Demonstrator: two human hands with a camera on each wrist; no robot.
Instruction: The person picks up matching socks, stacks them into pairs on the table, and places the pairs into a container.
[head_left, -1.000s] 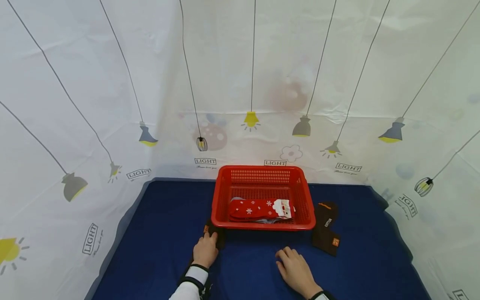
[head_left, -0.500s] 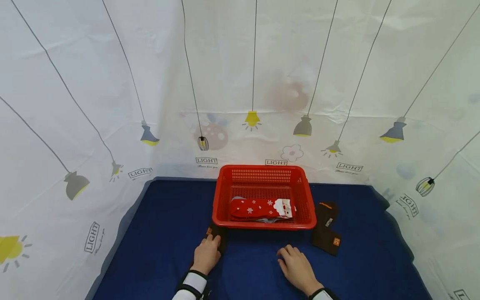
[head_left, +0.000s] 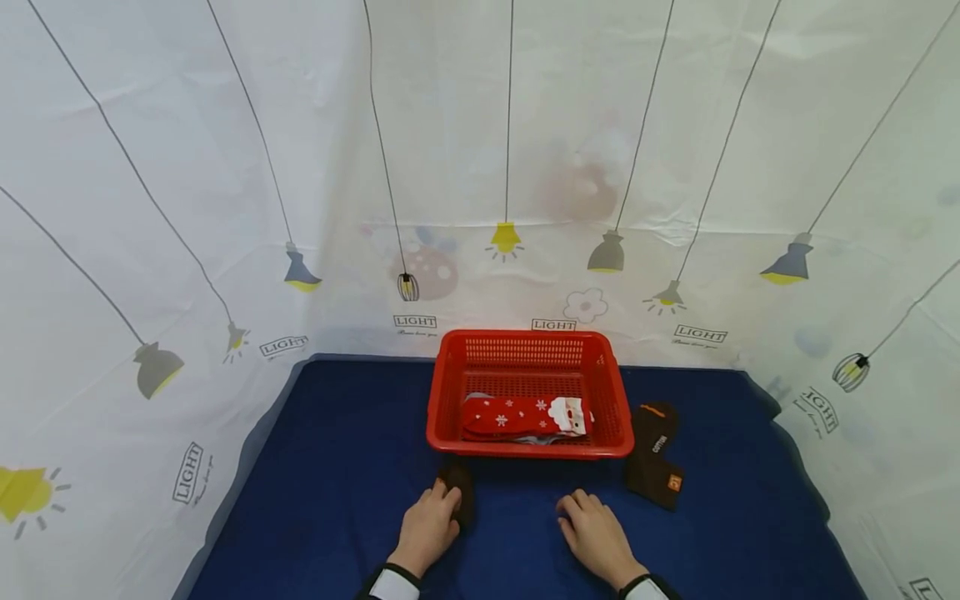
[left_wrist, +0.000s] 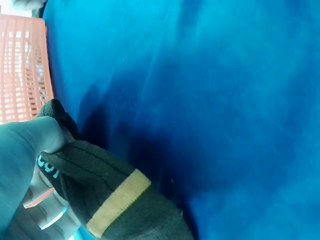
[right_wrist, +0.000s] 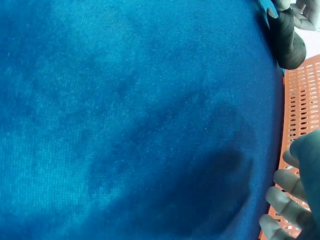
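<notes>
Between the thumb and fingers of my left hand (head_left: 426, 529) a dark brown sock (head_left: 463, 492) is pinched, just in front of the red basket (head_left: 531, 451). In the left wrist view the held sock (left_wrist: 142, 215) bunches at the thumb and shows a tan stripe. My right hand (head_left: 597, 540) hovers low over the blue cloth, its fingers loosely bent and holding nothing. A second brown sock (head_left: 654, 457), with "COTTON" lettering and an orange tag, lies flat by the basket's right side. Inside the basket rests a red snowflake sock (head_left: 510, 418) with a Santa face.
Something grey (head_left: 543, 440) peeks out from under the red sock. Blue cloth (head_left: 337, 433) covers the table. Behind and at both sides hangs a white curtain (head_left: 450, 125) printed with lamps.
My left hand has shifted rightward with the brown sock, which now looks gathered up at the fingers. The right hand has stayed nearly still.
</notes>
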